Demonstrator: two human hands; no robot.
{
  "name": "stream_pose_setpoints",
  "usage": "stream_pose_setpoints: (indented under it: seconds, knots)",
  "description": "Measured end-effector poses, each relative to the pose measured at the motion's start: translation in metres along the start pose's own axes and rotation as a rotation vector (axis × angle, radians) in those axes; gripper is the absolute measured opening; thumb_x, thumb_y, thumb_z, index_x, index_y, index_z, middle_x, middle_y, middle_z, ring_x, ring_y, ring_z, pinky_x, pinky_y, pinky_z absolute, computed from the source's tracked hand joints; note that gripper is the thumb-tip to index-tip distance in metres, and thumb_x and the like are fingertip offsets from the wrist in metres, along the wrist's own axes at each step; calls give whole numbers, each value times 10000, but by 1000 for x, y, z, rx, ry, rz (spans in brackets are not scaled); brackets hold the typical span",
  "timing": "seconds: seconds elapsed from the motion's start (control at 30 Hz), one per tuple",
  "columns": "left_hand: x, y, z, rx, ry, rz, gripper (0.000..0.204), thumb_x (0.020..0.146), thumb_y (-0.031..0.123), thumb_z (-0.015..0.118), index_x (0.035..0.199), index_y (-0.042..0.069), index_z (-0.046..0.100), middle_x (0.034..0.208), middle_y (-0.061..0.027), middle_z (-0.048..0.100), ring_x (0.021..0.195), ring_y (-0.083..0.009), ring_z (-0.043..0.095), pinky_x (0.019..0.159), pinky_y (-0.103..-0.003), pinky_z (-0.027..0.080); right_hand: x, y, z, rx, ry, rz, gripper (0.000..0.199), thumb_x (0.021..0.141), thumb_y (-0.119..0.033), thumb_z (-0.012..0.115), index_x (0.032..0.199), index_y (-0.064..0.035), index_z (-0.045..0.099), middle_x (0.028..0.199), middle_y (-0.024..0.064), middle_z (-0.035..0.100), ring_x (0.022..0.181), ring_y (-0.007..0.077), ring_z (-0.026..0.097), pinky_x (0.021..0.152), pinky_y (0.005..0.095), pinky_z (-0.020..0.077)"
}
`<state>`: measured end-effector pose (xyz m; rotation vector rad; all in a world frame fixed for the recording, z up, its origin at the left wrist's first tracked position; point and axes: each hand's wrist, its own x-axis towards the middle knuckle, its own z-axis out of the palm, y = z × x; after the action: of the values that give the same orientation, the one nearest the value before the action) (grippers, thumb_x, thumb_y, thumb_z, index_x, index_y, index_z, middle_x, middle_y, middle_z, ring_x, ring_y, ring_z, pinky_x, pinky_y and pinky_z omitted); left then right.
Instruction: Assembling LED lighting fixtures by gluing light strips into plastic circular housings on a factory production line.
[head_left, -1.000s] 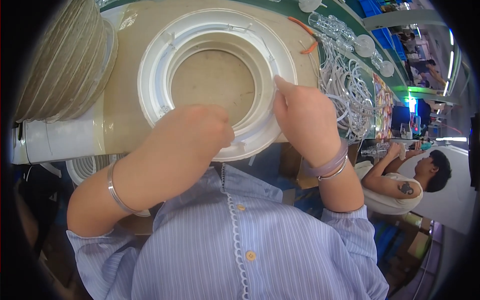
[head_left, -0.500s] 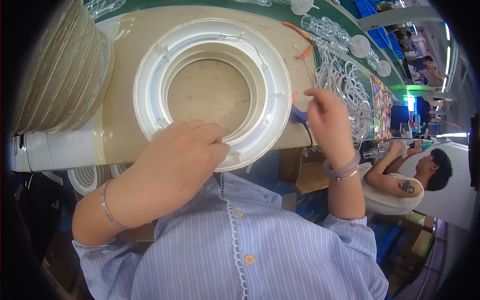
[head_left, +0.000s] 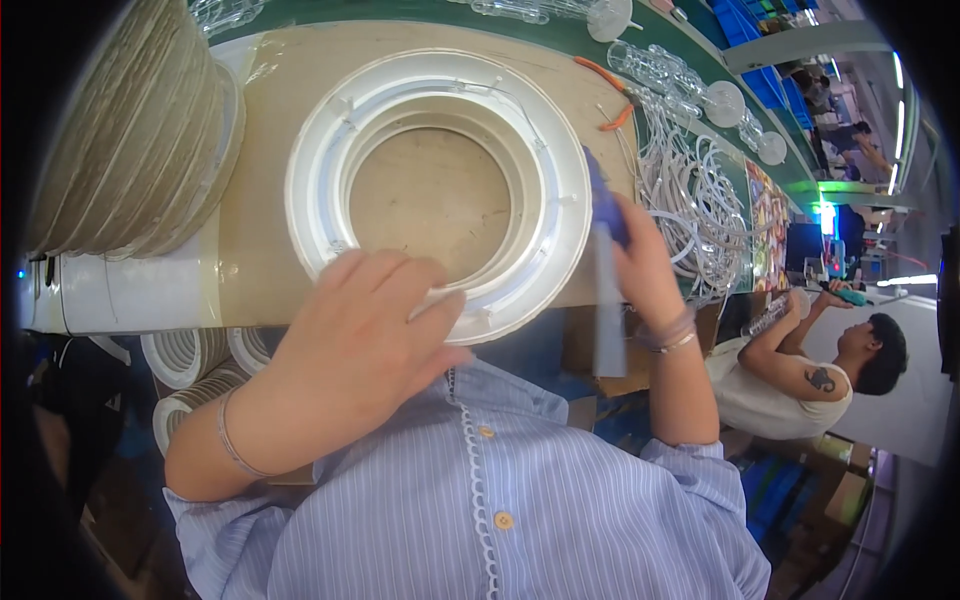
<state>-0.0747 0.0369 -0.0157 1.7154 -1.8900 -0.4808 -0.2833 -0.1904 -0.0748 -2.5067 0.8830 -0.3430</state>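
Note:
A wide white ring lies on the tan board, with an inner channel holding small clear clips and a thin wire. My left hand rests over its near left rim, fingers bent into the channel and thumb at the outer edge; the fingertips are partly hidden. Beside the ring's right edge, my right hand is closed round a purple-blue hot glue gun. Motion smears the gun. A translucent glue stick hangs down from it past the board's near edge.
Orange-handled pliers lie at the back right, near a heap of clear tubing and clear glass-like pieces. A stack of ribbed rings stands left. More white rings are below the bench. A co-worker works at right.
My right hand has closed round the glue gun and lifted it beside the ring. My left thumb has moved away from the index finger. The whole view has shifted slightly.

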Motion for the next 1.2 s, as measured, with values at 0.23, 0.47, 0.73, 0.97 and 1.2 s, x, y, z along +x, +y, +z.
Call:
stream_pose_setpoints:
  seconds: [0.23, 0.47, 0.73, 0.97, 1.2]
  knots:
    - [9, -36, -17, 446, 425, -256, 211, 723, 105, 569, 913, 14, 577, 1001, -107, 508, 935, -265, 457, 831, -372, 317, -18, -9, -56, 713, 88, 458, 345, 735, -15, 515, 1078, 20, 496, 825, 35, 532, 676, 108, 487, 650, 231, 397]
    - [7, -47, -19, 457, 324, -251, 174, 734, 94, 557, 888, 21, 589, 925, -57, 560, 900, -244, 468, 866, -418, 284, -20, -33, -73, 855, 182, 371, 368, 737, -44, 513, 1079, 77, 449, 735, 52, 496, 635, 126, 454, 636, 270, 393]
    - [3, -37, -20, 445, 331, -325, 208, 713, 143, 598, 890, 35, 596, 927, -49, 571, 953, -228, 478, 960, -510, 163, 5, -79, -60, 822, 61, 251, 426, 722, -146, 529, 1070, 83, 441, 867, 139, 554, 541, 122, 474, 499, 219, 402]
    - [-12, -43, -15, 410, 311, -295, 286, 650, 213, 649, 871, 38, 603, 934, -41, 576, 1030, -257, 470, 972, -553, 98, 42, -115, -27, 721, 15, 223, 268, 787, -120, 490, 996, 44, 524, 935, 150, 577, 538, 82, 461, 501, 189, 381]
    - [-24, -61, -3, 348, 387, -181, 332, 680, 336, 587, 860, 57, 608, 919, -45, 578, 1014, -290, 478, 986, -542, 63, 54, -113, -11, 554, 42, 259, 219, 826, -164, 501, 942, 19, 531, 816, 91, 578, 524, 44, 433, 468, 175, 365]
